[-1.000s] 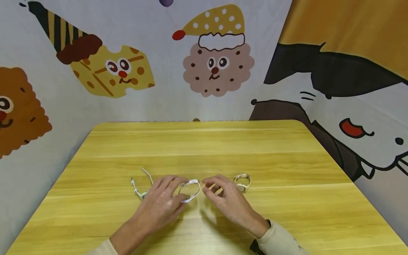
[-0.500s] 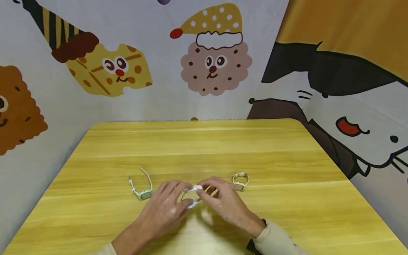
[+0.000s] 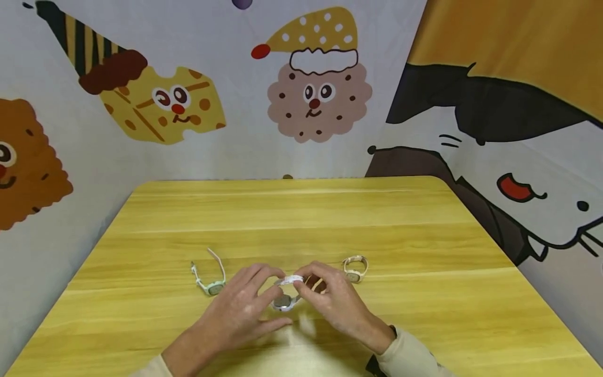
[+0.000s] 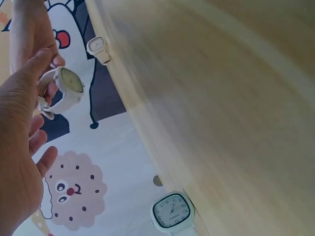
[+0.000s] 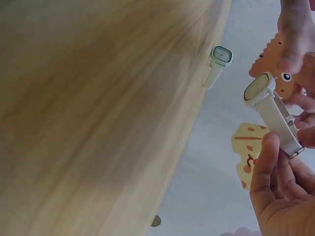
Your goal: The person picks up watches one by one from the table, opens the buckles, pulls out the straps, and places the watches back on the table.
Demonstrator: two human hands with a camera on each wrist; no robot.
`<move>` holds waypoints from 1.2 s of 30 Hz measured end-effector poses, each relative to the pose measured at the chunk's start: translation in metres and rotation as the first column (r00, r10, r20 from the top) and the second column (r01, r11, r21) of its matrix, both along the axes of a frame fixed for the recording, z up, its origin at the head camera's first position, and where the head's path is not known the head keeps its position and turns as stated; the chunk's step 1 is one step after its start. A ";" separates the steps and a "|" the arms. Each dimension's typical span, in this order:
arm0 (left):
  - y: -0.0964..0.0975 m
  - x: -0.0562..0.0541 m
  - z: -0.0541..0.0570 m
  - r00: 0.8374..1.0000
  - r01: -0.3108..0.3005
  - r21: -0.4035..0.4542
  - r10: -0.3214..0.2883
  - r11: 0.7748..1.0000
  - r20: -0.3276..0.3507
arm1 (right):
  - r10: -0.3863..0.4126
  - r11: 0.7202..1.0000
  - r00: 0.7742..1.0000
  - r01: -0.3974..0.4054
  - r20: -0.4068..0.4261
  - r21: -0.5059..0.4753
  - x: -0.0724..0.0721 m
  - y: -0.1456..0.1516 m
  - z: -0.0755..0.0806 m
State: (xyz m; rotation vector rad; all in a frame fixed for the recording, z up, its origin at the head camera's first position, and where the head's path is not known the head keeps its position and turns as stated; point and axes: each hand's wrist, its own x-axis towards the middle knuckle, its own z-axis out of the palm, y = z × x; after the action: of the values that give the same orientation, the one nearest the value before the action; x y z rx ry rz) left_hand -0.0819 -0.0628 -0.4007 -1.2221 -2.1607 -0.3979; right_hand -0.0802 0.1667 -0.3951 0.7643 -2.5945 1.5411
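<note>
A right hand (image 3: 336, 303) is pinching the strap of a white watch (image 3: 283, 302), the table (image 3: 306, 220) lying beneath.
Left of the white watch, the left hand (image 3: 237, 306) is showing parted fingers, its grip impossible to tell; a mint-green watch (image 3: 215, 288) is resting farther left, a beige watch (image 3: 353, 276) right.

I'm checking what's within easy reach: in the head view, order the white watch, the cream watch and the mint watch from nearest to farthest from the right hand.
From the right hand:
1. White watch: touching, its band in the fingers.
2. Cream watch: just beyond the hand, on the right.
3. Mint watch: left side, past the left hand.
</note>
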 end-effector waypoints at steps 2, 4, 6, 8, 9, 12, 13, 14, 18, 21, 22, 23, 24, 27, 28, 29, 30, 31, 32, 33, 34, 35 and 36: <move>-0.002 -0.001 0.002 1.000 -0.004 0.031 0.004 1.000 0.017 | 0.009 1.000 1.000 -0.009 -0.004 0.000 0.000 -0.001 0.000; -0.002 -0.001 0.004 1.000 -0.005 0.062 0.003 0.998 0.030 | 0.015 1.000 1.000 -0.015 -0.008 -0.003 0.000 -0.001 0.000; -0.002 -0.001 0.006 0.998 -0.011 0.086 0.006 0.996 0.063 | 0.027 1.000 1.000 -0.027 -0.012 -0.007 0.001 -0.002 0.000; -0.002 -0.001 0.008 0.993 -0.025 0.105 0.013 0.994 0.117 | 0.040 0.999 0.999 -0.041 -0.018 -0.017 0.001 -0.002 0.000; -0.003 -0.001 0.008 0.989 -0.034 0.114 0.016 0.993 0.148 | 0.048 0.999 0.999 -0.048 -0.025 -0.022 0.001 -0.002 0.001; -0.005 -0.002 0.009 0.970 -0.060 0.137 0.026 0.989 0.240 | 0.071 0.997 0.996 -0.073 -0.046 -0.036 0.002 -0.002 0.001; -0.005 -0.002 0.009 0.964 -0.063 0.145 0.023 0.987 0.265 | 0.075 0.996 0.996 -0.077 -0.051 -0.040 0.002 -0.003 0.001; -0.006 -0.002 0.008 0.959 -0.064 0.154 0.018 0.986 0.282 | 0.078 0.996 0.995 -0.081 -0.059 -0.043 0.002 -0.003 0.001; -0.008 -0.004 0.006 0.953 -0.059 0.168 0.005 0.984 0.302 | 0.080 0.995 0.993 -0.084 -0.081 -0.053 0.004 -0.004 0.000; -0.009 -0.004 0.005 0.955 -0.056 0.172 0.002 0.984 0.298 | 0.073 0.996 0.992 -0.078 -0.107 -0.050 0.005 -0.005 -0.001; -0.009 -0.004 0.004 0.954 -0.058 0.173 0.003 0.983 0.300 | 0.070 0.996 0.991 -0.076 -0.115 -0.049 0.006 -0.005 -0.002; -0.010 -0.004 0.004 0.954 -0.061 0.173 0.007 0.983 0.301 | 0.068 0.996 0.990 -0.075 -0.122 -0.048 0.006 -0.006 -0.002; -0.010 -0.004 0.003 0.953 -0.065 0.172 0.010 0.983 0.302 | 0.066 0.996 0.990 -0.072 -0.128 -0.048 0.006 -0.006 -0.003; -0.011 -0.004 0.002 0.952 -0.075 0.166 0.021 0.983 0.305 | 0.062 0.996 0.989 -0.069 -0.135 -0.051 0.007 -0.006 -0.004; -0.011 -0.004 0.002 0.952 -0.077 0.162 0.024 0.984 0.306 | 0.061 0.996 0.989 -0.069 -0.134 -0.052 0.007 -0.006 -0.004; -0.011 -0.004 0.002 0.952 -0.079 0.160 0.027 0.984 0.304 | 0.061 0.996 0.989 -0.069 -0.133 -0.053 0.007 -0.006 -0.004; -0.011 -0.004 0.001 0.953 -0.079 0.158 0.028 0.984 0.302 | 0.062 0.996 0.989 -0.070 -0.132 -0.054 0.007 -0.007 -0.004; -0.012 -0.004 0.001 0.954 -0.079 0.156 0.029 0.985 0.300 | 0.063 0.996 0.989 -0.071 -0.130 -0.054 0.007 -0.007 -0.004; -0.012 -0.004 0.001 0.954 -0.080 0.156 0.030 0.985 0.297 | 0.064 0.996 0.990 -0.072 -0.129 -0.055 0.007 -0.007 -0.005; -0.012 -0.004 0.000 0.955 -0.081 0.155 0.032 0.985 0.295 | 0.067 0.996 0.990 -0.074 -0.127 -0.055 0.006 -0.007 -0.005; -0.013 -0.004 0.000 0.955 -0.082 0.155 0.034 0.985 0.294 | 0.069 0.996 0.990 -0.076 -0.125 -0.052 0.006 -0.006 -0.005; -0.013 -0.005 -0.001 0.956 -0.084 0.155 0.035 0.984 0.292 | 0.072 0.996 0.990 -0.079 -0.122 -0.049 0.006 -0.006 -0.005; -0.013 -0.005 -0.001 0.955 -0.086 0.154 0.038 0.984 0.293 | 0.074 0.996 0.990 -0.080 -0.118 -0.048 0.006 -0.006 -0.004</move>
State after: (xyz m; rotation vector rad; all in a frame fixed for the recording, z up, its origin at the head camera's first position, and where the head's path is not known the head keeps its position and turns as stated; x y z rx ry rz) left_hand -0.0865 -0.0762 -0.4016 -1.0527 -2.3481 -0.7544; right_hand -0.0742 0.1608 -0.3994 0.9305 -2.4598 1.5280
